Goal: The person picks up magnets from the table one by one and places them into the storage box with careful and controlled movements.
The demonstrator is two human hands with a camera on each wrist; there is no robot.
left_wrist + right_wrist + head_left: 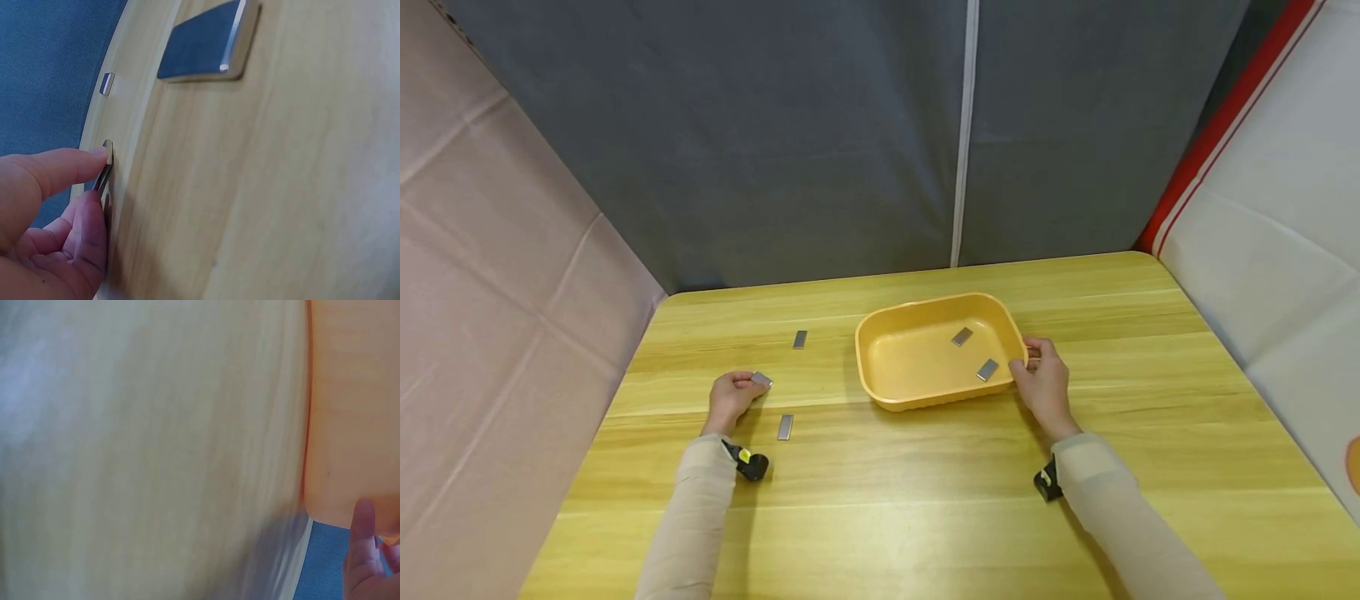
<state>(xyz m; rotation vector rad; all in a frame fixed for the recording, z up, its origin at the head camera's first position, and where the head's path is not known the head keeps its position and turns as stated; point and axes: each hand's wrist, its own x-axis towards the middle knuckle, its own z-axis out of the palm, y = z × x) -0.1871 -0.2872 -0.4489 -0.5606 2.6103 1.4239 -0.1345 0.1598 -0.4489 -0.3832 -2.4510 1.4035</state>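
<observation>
Left hand (730,398) at the left side of the desk (917,500), thumb and fingers pinching a small silvery rectangular block (762,379)! A far block (800,339) and a near block (785,427) lie flat close by. Across to the right hand (1047,387), gripping the right end of the yellow tray (910,358), and inside sit two more blocks (987,370), apart from each other, on its bottom.

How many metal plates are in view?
5: two plates in the tray, one in the left hand, two on the table right of that hand, one farther, one nearer.
</observation>
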